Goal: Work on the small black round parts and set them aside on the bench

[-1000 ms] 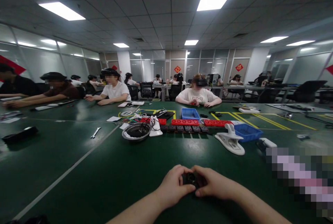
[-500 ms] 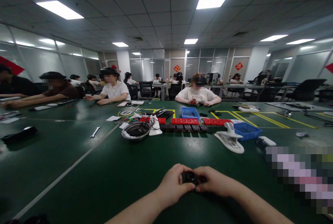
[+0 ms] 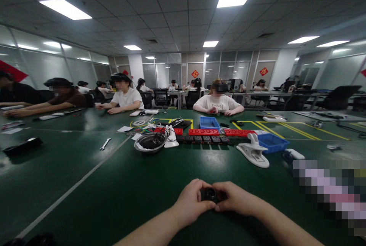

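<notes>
A small black round part [image 3: 211,194] with a ring-shaped opening on top sits between my two hands, just above or on the green tabletop [image 3: 148,185]. My left hand [image 3: 192,199] grips it from the left, thumb at the near side and fingers at the far side. From the right, my right hand [image 3: 231,198] pinches the same part with thumb and bent fingers. The fingertips hide much of its sides, and its exact kind cannot be made out.
Ahead lie a metal bowl [image 3: 149,143] with a black cable, a white clip base [image 3: 253,153], red socket strips [image 3: 203,132] and blue trays [image 3: 271,143]. A wrench [image 3: 105,144] rests at the left. A person [image 3: 219,101] sits across the table; others sit at the left.
Both hands stay in place around the black part. The view shifts very slightly; nothing is taken up or let go.
</notes>
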A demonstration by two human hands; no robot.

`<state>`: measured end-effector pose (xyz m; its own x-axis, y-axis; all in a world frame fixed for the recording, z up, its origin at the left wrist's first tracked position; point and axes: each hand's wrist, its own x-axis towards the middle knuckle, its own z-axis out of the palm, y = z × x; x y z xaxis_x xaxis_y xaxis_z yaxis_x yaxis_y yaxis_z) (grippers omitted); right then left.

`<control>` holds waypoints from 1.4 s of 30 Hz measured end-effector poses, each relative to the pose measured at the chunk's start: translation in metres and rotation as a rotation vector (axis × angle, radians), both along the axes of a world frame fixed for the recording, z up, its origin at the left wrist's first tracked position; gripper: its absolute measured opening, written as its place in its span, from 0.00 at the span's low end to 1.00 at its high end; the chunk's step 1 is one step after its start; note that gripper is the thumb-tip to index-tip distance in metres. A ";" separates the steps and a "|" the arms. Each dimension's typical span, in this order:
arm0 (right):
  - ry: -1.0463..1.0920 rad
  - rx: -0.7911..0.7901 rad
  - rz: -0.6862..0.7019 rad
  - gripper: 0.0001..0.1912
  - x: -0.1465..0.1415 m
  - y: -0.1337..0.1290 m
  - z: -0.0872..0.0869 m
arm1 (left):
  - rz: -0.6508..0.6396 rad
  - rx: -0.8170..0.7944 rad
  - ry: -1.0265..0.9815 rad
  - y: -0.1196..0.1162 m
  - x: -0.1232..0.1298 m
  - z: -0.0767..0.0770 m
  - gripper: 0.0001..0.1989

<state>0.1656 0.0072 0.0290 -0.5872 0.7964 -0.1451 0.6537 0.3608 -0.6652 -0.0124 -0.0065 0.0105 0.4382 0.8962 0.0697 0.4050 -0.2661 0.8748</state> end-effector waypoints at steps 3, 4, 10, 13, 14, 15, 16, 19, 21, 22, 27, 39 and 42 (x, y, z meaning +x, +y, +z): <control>-0.040 0.045 -0.041 0.13 0.000 0.000 -0.003 | 0.006 -0.001 0.008 0.000 0.000 0.001 0.16; -0.057 0.066 -0.052 0.15 0.000 0.001 -0.005 | 0.008 -0.004 0.011 0.000 0.000 0.000 0.16; -0.190 0.235 -0.154 0.14 -0.015 -0.003 -0.013 | 0.131 0.077 0.063 -0.001 0.002 -0.001 0.16; -0.265 0.332 -0.280 0.09 -0.027 -0.008 -0.016 | 0.234 0.124 0.080 -0.001 0.005 -0.001 0.15; -0.288 0.345 -0.305 0.08 -0.029 -0.010 -0.016 | 0.252 0.121 0.083 -0.001 0.006 0.000 0.14; -0.304 0.352 -0.319 0.08 -0.031 -0.012 -0.016 | 0.258 0.118 0.081 -0.001 0.006 0.000 0.14; -0.309 0.353 -0.321 0.09 -0.031 -0.013 -0.016 | 0.252 0.115 0.078 -0.001 0.006 0.000 0.14; -0.228 0.355 -0.257 0.16 -0.024 -0.012 -0.012 | 0.182 0.104 0.070 -0.001 0.004 0.001 0.14; -0.140 0.331 -0.151 0.20 -0.017 -0.009 -0.009 | 0.121 0.091 0.063 0.000 0.002 0.000 0.15; -0.110 0.306 -0.095 0.20 -0.013 -0.007 -0.008 | 0.097 0.082 0.057 0.000 0.001 0.000 0.15; -0.060 0.195 -0.014 0.13 -0.005 -0.001 -0.004 | 0.046 0.010 0.028 0.003 -0.001 0.000 0.17; -0.156 0.268 -0.125 0.19 -0.011 -0.003 -0.011 | 0.042 0.044 0.022 0.001 -0.001 0.000 0.16; -0.136 0.221 -0.102 0.20 -0.009 -0.004 -0.007 | 0.046 0.057 0.064 0.000 0.000 0.001 0.16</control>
<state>0.1564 0.0029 0.0223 -0.4891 0.8716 -0.0334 0.7721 0.4148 -0.4814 -0.0129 -0.0067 0.0113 0.4023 0.9107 0.0939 0.4725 -0.2944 0.8307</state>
